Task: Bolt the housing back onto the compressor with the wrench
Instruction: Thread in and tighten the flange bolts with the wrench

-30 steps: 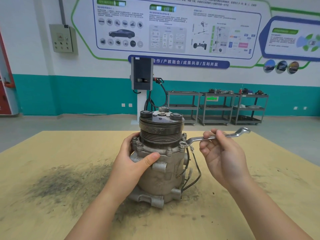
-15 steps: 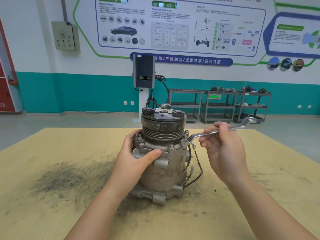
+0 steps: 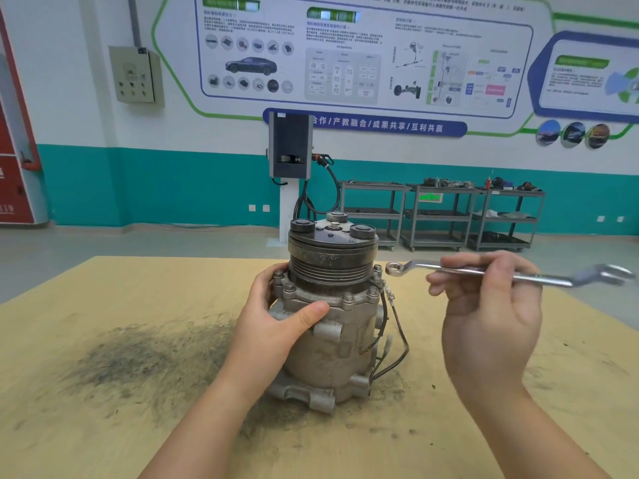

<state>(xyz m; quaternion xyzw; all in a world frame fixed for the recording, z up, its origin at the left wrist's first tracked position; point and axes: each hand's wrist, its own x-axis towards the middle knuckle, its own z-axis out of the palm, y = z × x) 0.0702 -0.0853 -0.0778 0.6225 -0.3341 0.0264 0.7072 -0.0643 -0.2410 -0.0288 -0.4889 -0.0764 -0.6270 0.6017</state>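
**Wrench held clear of the flange bolts while the left hand steadies the compressor**

The compressor point(image 3: 332, 316) stands upright on the yellowish wooden tabletop point(image 3: 103, 426), at the near middle of the view, resting on its cast mounting lugs. Its dark grooved pulley point(image 3: 331, 261) faces up, topped by a clutch plate with three round bosses. Below the pulley sits the housing flange point(image 3: 325, 299), ringed with hex bolts point(image 3: 348, 299) whose heads stand above the flange. Black wires point(image 3: 397, 337) with a small white connector hang down the right side of the body.

The left hand point(image 3: 276, 323) grips the compressor from its left side: the thumb lies across the front of the body just under the flange, and the fingers curl round the far side near the bolts.

The right hand point(image 3: 491, 319) is raised to the right of the compressor, palm turned toward the camera, pinching the shank of a silver combination wrench point(image 3: 484, 273) between thumb and fingertips. The wrench lies roughly level. Its ring end point(image 3: 394, 269) hovers just beside the rightmost flange bolt, apart from it and seated on nothing. Its open end points away to the right and is blurred.

A dark smear of grime point(image 3: 145, 361) spreads over the tabletop left of the compressor. Behind the table stand a wall charging unit on a white post point(image 3: 289, 150) and grey shelf trolleys point(image 3: 439, 216).
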